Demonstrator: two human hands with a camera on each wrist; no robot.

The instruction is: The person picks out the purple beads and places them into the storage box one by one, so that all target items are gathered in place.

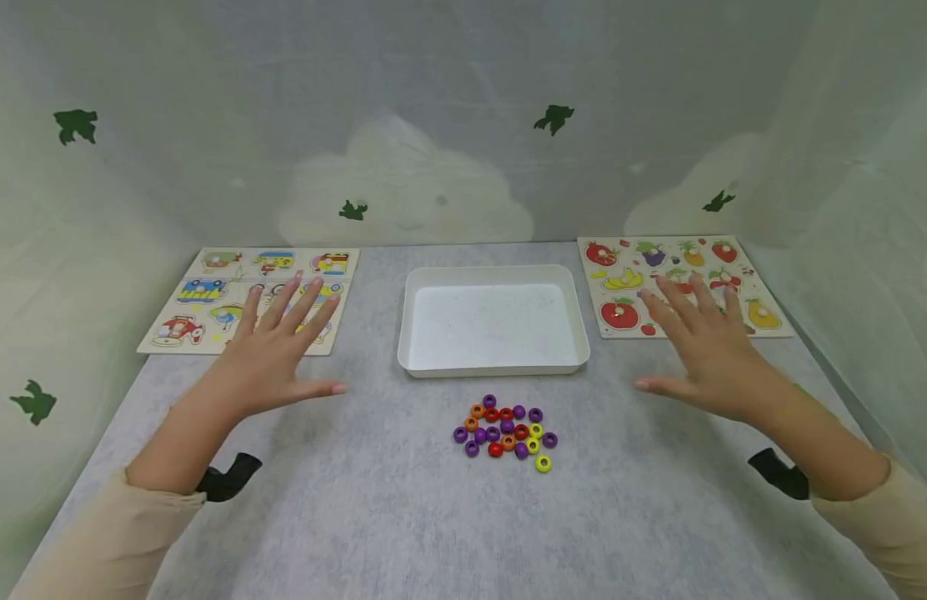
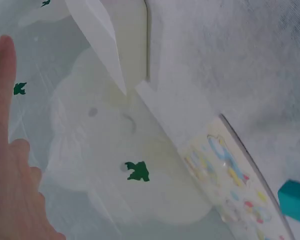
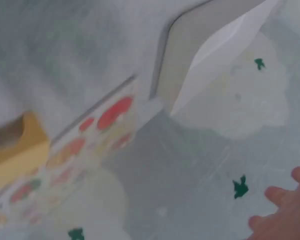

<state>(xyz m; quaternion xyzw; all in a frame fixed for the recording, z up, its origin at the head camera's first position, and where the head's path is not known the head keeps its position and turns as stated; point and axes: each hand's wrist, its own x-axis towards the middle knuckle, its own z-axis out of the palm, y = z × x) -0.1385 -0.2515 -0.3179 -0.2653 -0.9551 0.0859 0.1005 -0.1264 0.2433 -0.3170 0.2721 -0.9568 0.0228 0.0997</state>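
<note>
My left hand (image 1: 264, 362) is held above the table with its fingers spread, partly in front of a vehicle puzzle board (image 1: 159, 333). On the other side, my right hand (image 1: 714, 367) hovers with spread fingers before a fruit puzzle board (image 1: 636, 292). Neither hand holds anything. Between them lies a loose cluster of small beads (image 1: 507, 427) in purple, red, orange and yellow. Behind the beads stands a shallow white tray (image 1: 493, 372) with nothing in it. Part of each hand also shows at the edge of its own wrist view.
A pale grey cloth (image 1: 403, 517) covers the table. Hanging whitish sheeting (image 1: 448, 100) with green bird shapes closes off the back and sides. Black straps (image 1: 229, 477) sit at both wrists. A teal block-like piece (image 2: 296, 202) and a yellow one (image 3: 25, 150) edge into the wrist views.
</note>
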